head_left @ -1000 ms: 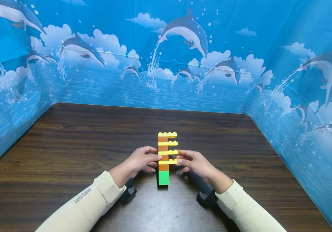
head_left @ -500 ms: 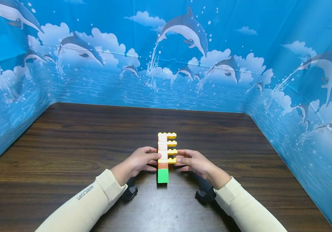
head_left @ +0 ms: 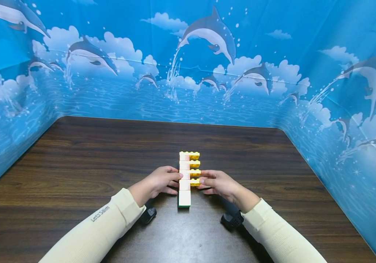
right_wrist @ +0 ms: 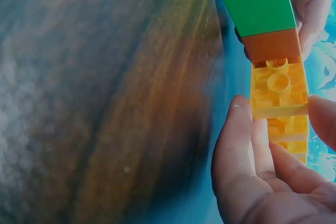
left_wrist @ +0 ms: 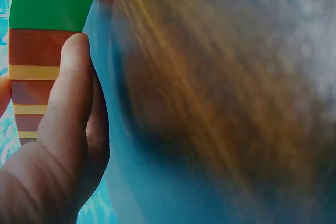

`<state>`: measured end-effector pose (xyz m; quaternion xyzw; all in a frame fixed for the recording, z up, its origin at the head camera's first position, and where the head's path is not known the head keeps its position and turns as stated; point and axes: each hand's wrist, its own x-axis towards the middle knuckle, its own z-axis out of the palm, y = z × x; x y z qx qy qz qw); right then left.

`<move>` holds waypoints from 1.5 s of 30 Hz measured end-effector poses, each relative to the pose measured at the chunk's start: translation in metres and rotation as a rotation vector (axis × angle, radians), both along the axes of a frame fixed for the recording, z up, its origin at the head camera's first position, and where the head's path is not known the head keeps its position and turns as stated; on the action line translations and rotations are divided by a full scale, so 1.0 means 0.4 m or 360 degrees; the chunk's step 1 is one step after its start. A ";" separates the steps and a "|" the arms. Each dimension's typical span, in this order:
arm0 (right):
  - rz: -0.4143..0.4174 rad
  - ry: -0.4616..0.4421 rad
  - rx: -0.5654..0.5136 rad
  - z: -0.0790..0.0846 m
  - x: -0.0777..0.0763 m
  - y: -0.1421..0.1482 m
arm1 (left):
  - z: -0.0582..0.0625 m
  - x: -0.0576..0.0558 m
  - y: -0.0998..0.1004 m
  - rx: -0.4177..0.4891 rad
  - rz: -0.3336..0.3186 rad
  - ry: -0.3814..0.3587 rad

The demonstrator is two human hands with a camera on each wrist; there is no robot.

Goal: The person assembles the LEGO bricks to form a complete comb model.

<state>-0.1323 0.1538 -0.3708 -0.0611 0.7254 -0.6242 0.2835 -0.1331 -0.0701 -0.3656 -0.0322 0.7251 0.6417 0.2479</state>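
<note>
A building-brick tower [head_left: 184,185] stands between my hands in the head view, its front washed pale by glare. Both wrist views show a green block [left_wrist: 50,1] at one end, then orange bricks [left_wrist: 34,47] alternating with thin yellow ones. The yellow bricks [head_left: 194,164] jut out to the right like comb teeth. My left hand [head_left: 161,181] grips the tower's left side, thumb tip on the front face. With my right hand [head_left: 222,185] I pinch the jutting end of a lower yellow brick [right_wrist: 279,85], whose hollow underside shows in the right wrist view.
A dark wood-grain table [head_left: 92,157] lies below. A blue curtain [head_left: 109,95] printed with dolphins encloses its back and sides. Black wrist devices [head_left: 232,220] hang under both cream sleeves [head_left: 283,230].
The tower's front has gone from orange and green to a pale glare, and its lower end sits slightly higher in view. Both hands keep their hold and barely shift.
</note>
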 end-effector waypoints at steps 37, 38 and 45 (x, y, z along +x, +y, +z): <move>0.0025 0.0207 0.0560 0.010 -0.016 -0.025 | 0.000 -0.029 0.014 -0.0354 -0.0055 -0.0007; 0.0024 0.0210 0.0569 0.010 -0.016 -0.026 | 0.000 -0.028 0.015 -0.0361 -0.0052 -0.0003; 0.0020 0.0218 0.0601 0.006 -0.015 -0.029 | -0.002 -0.022 0.023 -0.0411 -0.0051 0.0014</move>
